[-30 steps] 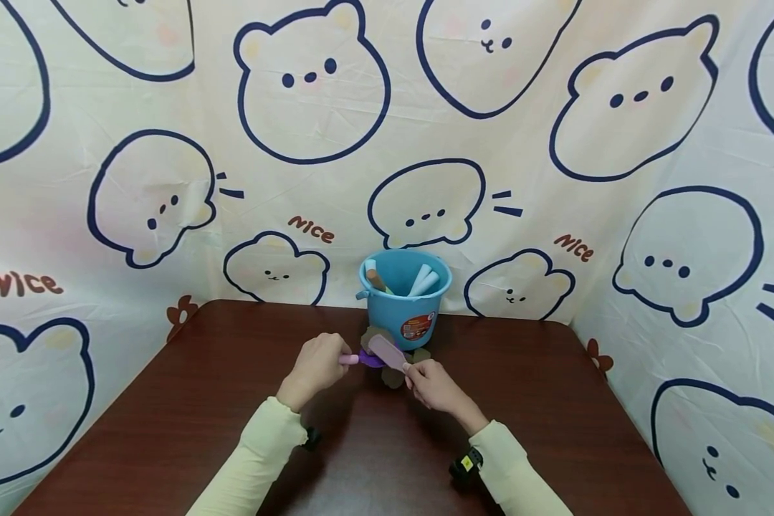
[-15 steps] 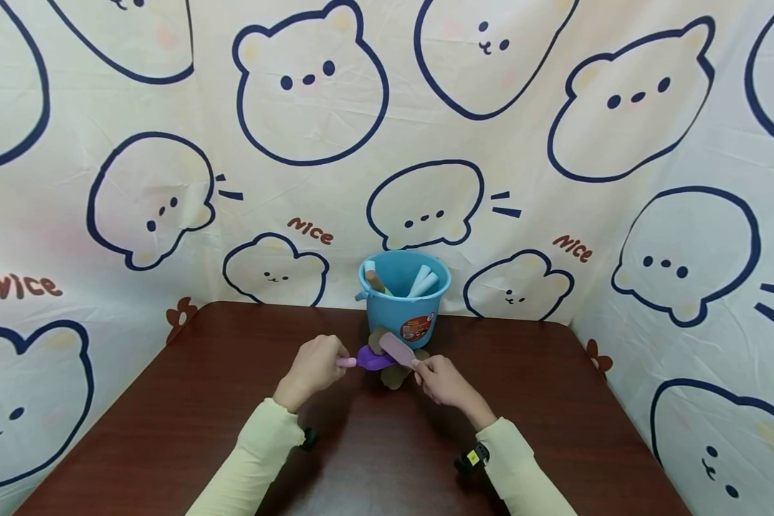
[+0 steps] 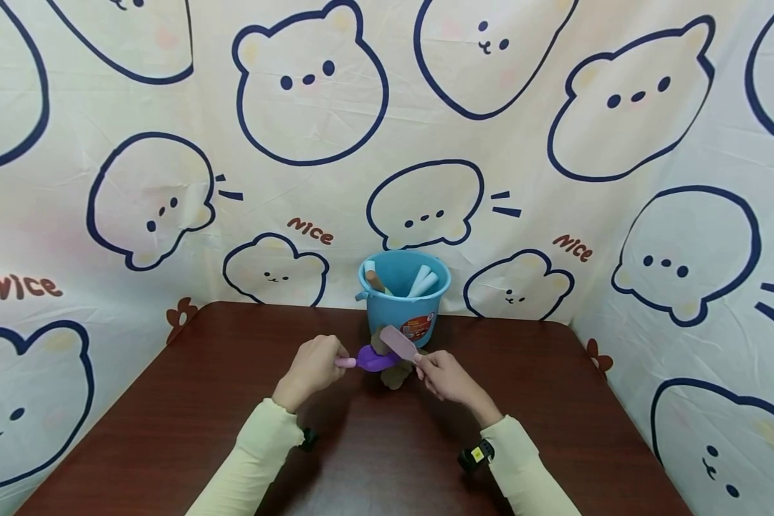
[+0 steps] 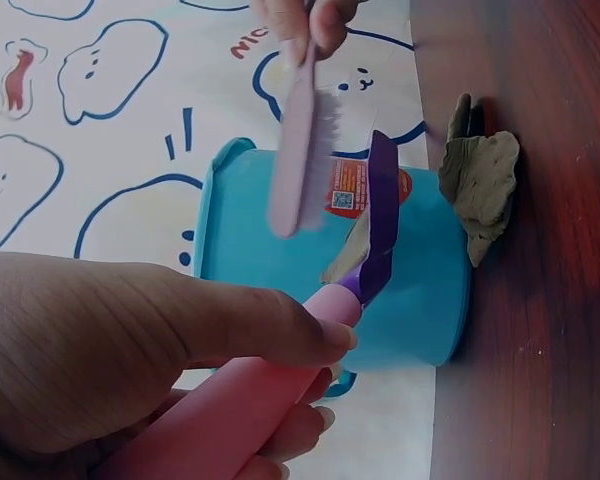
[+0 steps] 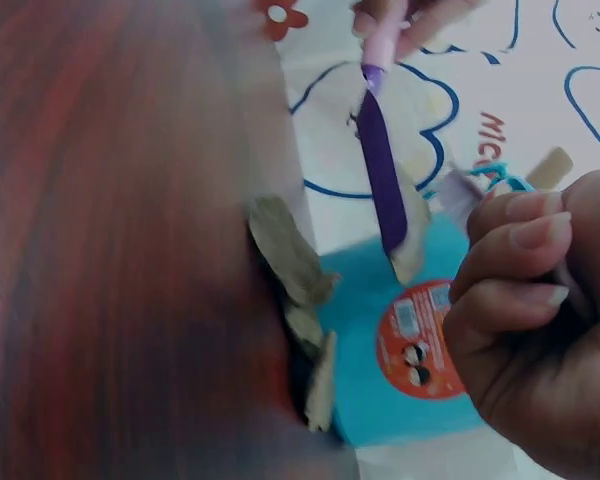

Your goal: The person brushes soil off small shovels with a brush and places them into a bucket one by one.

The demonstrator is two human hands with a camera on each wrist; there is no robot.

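My left hand grips the pink handle of a small purple shovel. A flat grey-brown crumpled piece lies on the shovel's blade, close in front of the bucket. With my right hand I hold a pale pink brush by its handle; its white bristles show in the left wrist view, facing the blade. More grey-brown crumpled pieces lie on the table beside the bucket's base, and the brush and shovel partly hide them in the head view.
A light blue bucket with an orange-red label stands near the back edge of the brown table. Several white rolls and a brown-tipped stick poke up inside it. A bear-print cloth hangs behind and at both sides.
The brush has moved right with my right hand, uncovering more of the purple blade. The shovel has shifted slightly right, under the crumpled piece. The bucket stays put.
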